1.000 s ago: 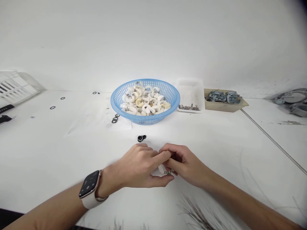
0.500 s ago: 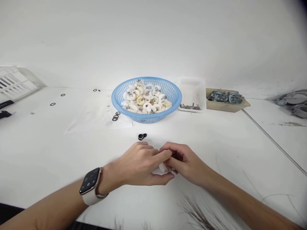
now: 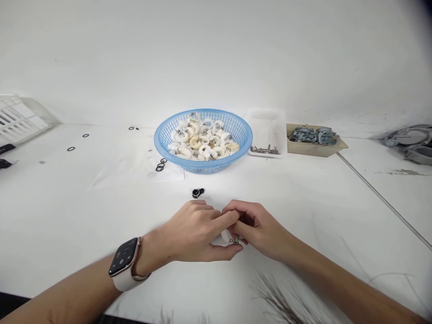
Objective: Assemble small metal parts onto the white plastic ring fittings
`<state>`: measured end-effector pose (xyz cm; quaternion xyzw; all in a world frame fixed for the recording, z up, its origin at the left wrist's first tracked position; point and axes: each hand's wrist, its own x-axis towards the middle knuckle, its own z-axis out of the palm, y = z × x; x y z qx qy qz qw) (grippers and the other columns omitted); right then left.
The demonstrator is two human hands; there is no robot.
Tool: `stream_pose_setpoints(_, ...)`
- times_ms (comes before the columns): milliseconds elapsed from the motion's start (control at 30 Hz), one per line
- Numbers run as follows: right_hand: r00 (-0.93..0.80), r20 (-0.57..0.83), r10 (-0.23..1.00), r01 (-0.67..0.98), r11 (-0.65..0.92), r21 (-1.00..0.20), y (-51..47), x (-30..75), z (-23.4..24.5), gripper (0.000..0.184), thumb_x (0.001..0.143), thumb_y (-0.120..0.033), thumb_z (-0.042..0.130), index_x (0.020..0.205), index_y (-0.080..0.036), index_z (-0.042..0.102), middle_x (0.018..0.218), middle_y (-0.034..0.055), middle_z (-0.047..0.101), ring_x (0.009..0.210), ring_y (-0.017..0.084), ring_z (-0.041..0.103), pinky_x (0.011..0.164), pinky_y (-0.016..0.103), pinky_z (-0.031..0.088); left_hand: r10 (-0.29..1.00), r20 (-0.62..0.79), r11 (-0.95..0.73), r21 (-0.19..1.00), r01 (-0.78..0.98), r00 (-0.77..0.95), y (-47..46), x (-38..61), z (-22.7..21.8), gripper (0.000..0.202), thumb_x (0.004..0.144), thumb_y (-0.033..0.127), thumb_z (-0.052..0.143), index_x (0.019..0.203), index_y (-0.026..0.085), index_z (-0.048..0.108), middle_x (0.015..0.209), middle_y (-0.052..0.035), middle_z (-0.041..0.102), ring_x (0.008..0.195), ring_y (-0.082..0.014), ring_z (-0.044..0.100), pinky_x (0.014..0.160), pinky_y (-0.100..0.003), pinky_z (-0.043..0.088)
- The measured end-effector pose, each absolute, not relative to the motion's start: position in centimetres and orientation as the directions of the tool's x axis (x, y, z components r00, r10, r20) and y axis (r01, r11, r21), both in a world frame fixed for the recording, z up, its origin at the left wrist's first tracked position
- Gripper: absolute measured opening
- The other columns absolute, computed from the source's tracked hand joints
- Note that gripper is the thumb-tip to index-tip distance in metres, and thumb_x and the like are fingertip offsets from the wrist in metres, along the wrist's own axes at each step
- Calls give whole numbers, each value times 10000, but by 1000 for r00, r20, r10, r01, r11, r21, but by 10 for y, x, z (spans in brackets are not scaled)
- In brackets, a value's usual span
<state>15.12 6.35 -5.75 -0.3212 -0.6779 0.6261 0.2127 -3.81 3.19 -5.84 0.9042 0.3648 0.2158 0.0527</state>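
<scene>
My left hand [image 3: 197, 231], with a smartwatch on its wrist, is closed on a small white plastic piece [image 3: 225, 236] just above the white table. A small metal part [image 3: 235, 241] shows at its near end, by my left thumb. From the other side my right hand [image 3: 261, 229] pinches at the same piece; the fingertips of both hands meet there and hide most of it. Beyond my left hand lies a small black ringed part [image 3: 197, 193]. Further back, a blue plastic basket [image 3: 248, 144] holds many white, C-shaped plastic pieces with metal bits on them.
Right of the basket are a white tray [image 3: 268, 121] with thin metal pins and a beige bin [image 3: 312, 150] of grey metal parts. Black rubber rings [image 3: 159, 167] lie by a thin plastic sheet [image 3: 128, 175]. At far left stands a white slotted basket [image 3: 23, 119].
The view has shifted slightly, so the table items sit a little further left. Both hands keep nearly the same grip on the white piece.
</scene>
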Motion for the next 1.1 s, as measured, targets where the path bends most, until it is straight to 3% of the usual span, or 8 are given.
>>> stream_pose_setpoints(1100,-707,-111,698,176,22,-984,63,151,-60,117,892,-158,502,825,-181,596,660,-43,515,593,88,444,527,218,351,676,350,-732,224,643,648,32,-38,-59,320,891,488,521,1008,190,532,566,61,475,479,-121,410,520,-287,335)
